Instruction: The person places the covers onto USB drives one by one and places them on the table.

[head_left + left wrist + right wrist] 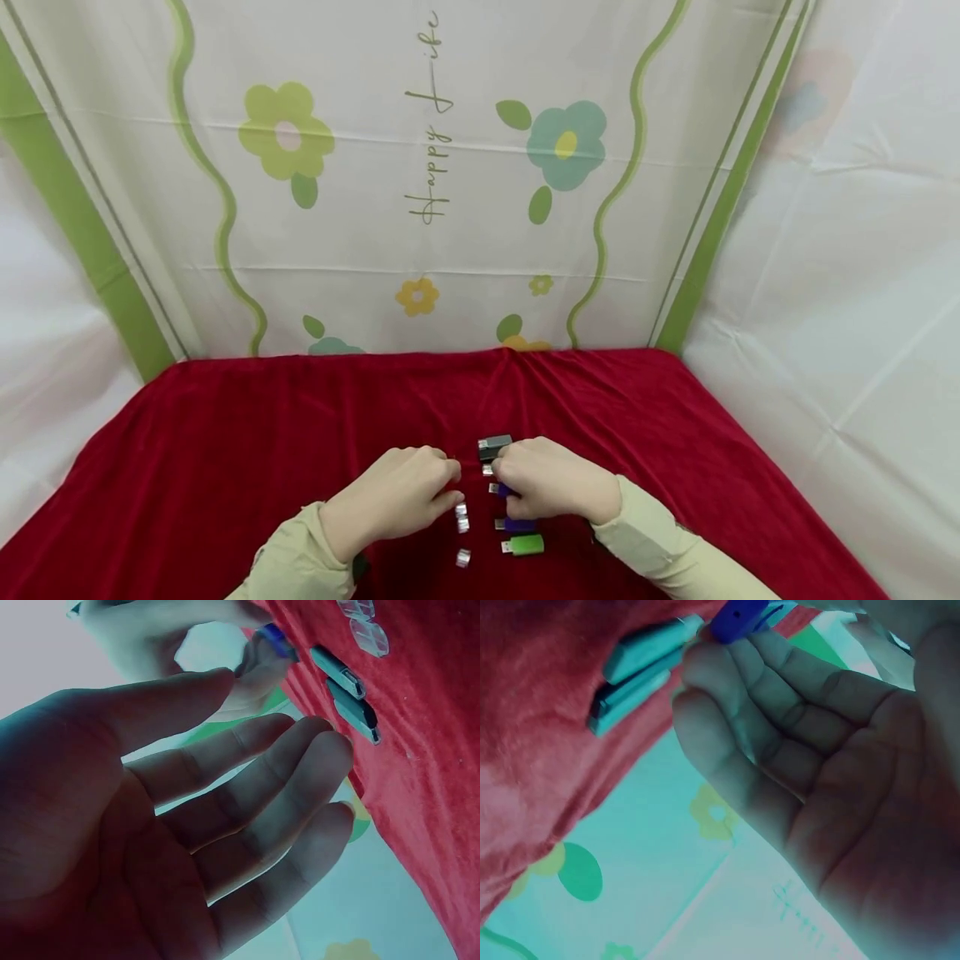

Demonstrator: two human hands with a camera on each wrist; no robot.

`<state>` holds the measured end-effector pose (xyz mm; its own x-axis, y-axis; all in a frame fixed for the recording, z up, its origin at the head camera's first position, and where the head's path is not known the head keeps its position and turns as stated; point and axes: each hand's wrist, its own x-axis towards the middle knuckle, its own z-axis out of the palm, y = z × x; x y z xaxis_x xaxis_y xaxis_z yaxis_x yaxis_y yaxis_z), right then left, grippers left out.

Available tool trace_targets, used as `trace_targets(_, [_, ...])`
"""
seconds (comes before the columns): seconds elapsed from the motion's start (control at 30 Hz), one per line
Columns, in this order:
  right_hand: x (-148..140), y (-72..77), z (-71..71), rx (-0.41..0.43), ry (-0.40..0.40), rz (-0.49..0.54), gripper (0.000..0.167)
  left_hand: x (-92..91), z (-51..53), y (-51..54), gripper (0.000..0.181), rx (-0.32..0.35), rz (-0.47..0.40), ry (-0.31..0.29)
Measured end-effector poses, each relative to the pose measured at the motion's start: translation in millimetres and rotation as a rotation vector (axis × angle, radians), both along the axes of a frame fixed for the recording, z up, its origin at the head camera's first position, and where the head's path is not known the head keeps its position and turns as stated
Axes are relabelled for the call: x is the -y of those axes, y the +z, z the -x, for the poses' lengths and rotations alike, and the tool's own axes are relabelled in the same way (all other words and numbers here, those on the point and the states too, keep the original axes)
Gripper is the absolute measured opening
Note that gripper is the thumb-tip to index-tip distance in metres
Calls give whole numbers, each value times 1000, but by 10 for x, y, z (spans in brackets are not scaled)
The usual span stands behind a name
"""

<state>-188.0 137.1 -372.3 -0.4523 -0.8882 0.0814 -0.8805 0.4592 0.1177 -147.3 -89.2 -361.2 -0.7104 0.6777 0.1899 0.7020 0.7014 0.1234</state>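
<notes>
My right hand [551, 479] pinches a blue USB flash drive [739, 619] between thumb and fingertips; its metal plug [493, 488] points left. Under that hand lie a purple-blue USB flash drive [519, 526] and a green one [522, 545]. Just beyond the fingers is a pair of dark USB flash drives [495, 446], lying side by side. My left hand [225, 802] has loosely bent fingers, with nothing visible between them. Beside its thumb, small clear caps [462, 525] form a column, one cap [463, 558] a little apart. The left hand may cover more.
Red velvet cloth [247, 450] covers the table, with some creases. A white curtain [360, 233] printed with flowers hangs behind the far edge, and white fabric sides [847, 333] stand left and right. Another silver plug [487, 470] shows beside the right fingers.
</notes>
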Motion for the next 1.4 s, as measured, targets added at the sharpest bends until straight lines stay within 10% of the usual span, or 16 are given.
trace_targets(0.37, [-91, 189, -89, 35, 10, 68, 31, -1, 59, -68, 16, 34, 27, 17])
trace_targets(0.77, [-139, 270, -117, 9, 33, 102, 25, -82, 175, -212, 20, -133, 184, -74])
trace_targets(1.4, [-167, 283, -128, 15, 20, 108, 30, -219, 224, -334, 24, -177, 298, -111])
